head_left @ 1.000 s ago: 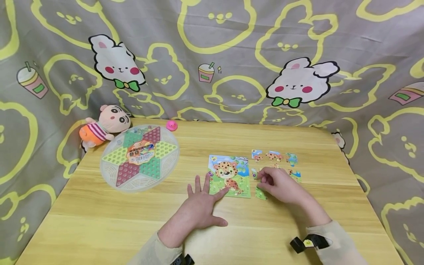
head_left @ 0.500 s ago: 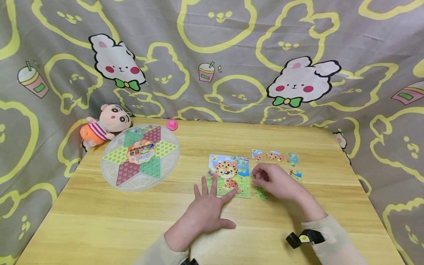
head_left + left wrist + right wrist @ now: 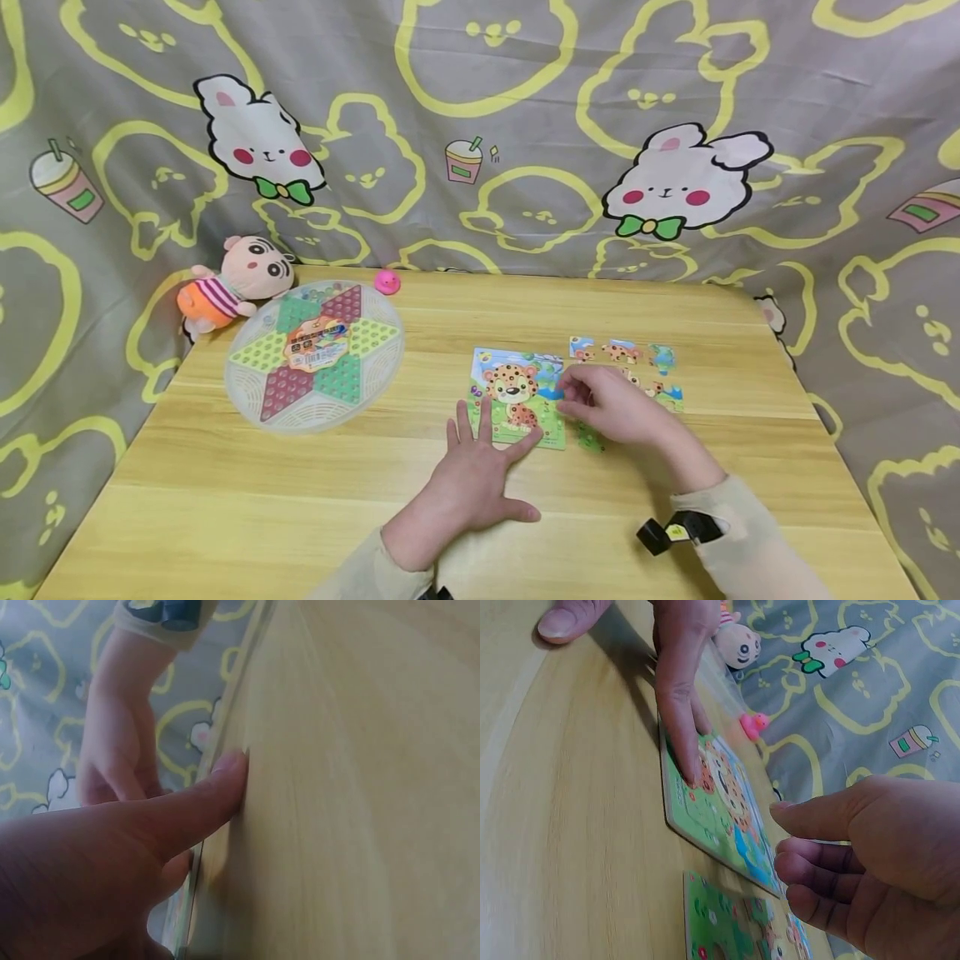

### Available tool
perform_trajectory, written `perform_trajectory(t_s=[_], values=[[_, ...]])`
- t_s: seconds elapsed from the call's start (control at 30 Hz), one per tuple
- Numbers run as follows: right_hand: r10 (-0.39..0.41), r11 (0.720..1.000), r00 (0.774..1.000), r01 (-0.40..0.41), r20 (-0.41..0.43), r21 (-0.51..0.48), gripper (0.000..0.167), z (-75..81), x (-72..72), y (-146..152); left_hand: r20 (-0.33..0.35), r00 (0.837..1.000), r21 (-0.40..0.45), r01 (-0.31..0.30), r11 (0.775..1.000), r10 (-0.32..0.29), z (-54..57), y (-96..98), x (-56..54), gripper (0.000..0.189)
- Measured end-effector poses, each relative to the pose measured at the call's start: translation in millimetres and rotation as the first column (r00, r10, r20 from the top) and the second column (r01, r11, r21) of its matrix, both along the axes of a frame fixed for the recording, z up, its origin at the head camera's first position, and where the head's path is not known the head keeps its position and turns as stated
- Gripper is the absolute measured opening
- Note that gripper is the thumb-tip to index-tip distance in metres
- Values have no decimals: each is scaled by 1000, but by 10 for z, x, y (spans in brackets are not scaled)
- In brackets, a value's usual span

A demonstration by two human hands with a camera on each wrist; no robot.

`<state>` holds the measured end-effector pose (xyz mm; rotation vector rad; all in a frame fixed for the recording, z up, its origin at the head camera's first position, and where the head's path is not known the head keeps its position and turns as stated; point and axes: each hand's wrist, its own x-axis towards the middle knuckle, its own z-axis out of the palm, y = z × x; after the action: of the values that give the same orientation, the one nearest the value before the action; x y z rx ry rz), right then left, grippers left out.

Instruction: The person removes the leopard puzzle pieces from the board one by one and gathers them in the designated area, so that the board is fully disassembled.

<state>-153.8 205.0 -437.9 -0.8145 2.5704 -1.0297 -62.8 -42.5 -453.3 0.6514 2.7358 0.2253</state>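
Observation:
A jigsaw board with a leopard-cub picture lies flat mid-table. My left hand spreads over its front part, index fingertip on the picture and thumb out toward me over the wood. At the board's right edge is my right hand, its fingers loosely curled. In the right wrist view the right thumb stands a little off the curled fingers, and no piece shows between them. Several jigsaw pieces lie in rows right of the board, some hidden under the right hand. A green piece lies close to the board's right side.
A round Chinese checkers board in clear plastic lies at the left. Behind it leans a plush doll in a striped top. A small pink toy sits near the back edge. A patterned curtain surrounds the table.
My right hand has moved left, from over the pieces to the board's right edge. The left hand has slid slightly to the right, still spread on the board.

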Motion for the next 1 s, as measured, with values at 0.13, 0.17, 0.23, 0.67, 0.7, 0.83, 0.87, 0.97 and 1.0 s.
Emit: perform_trajectory(t_s=[0.13,0.17,0.23,0.67,0.7,0.83,0.87,0.97,1.0], values=[[44,999,999,-44,-7,3,14,-23,-24,-120,2,1000,4,1,1000,-1,-6,-8,-7,104],[60,998,998,-60,-12,7,14,-34,-30,-156,3,1000,4,2,1000,-2,-9,-10,-8,104],[90,996,996,-89,-29,22,16,-49,-37,-233,1,1000,0,7,1000,-7,-13,-13,-12,104],[146,984,989,-146,3,106,26,-97,-57,-560,-10,1000,-37,18,999,-19,-8,1,-16,106],[146,983,989,-147,11,110,26,-92,-54,-567,-10,1000,-40,19,999,-19,-12,2,-16,106],[143,981,989,-145,19,128,24,-68,-41,-588,-11,1000,-48,19,999,-20,-24,4,-16,106],[143,981,990,-144,18,132,24,-63,-38,-593,-12,1000,-50,20,999,-21,-26,5,-17,106],[142,979,990,-143,14,144,23,-61,-35,-599,-15,1000,-54,23,998,-24,-28,11,-20,106],[141,979,990,-142,14,148,23,-62,-35,-598,-15,1000,-54,23,998,-24,-27,14,-22,106]])
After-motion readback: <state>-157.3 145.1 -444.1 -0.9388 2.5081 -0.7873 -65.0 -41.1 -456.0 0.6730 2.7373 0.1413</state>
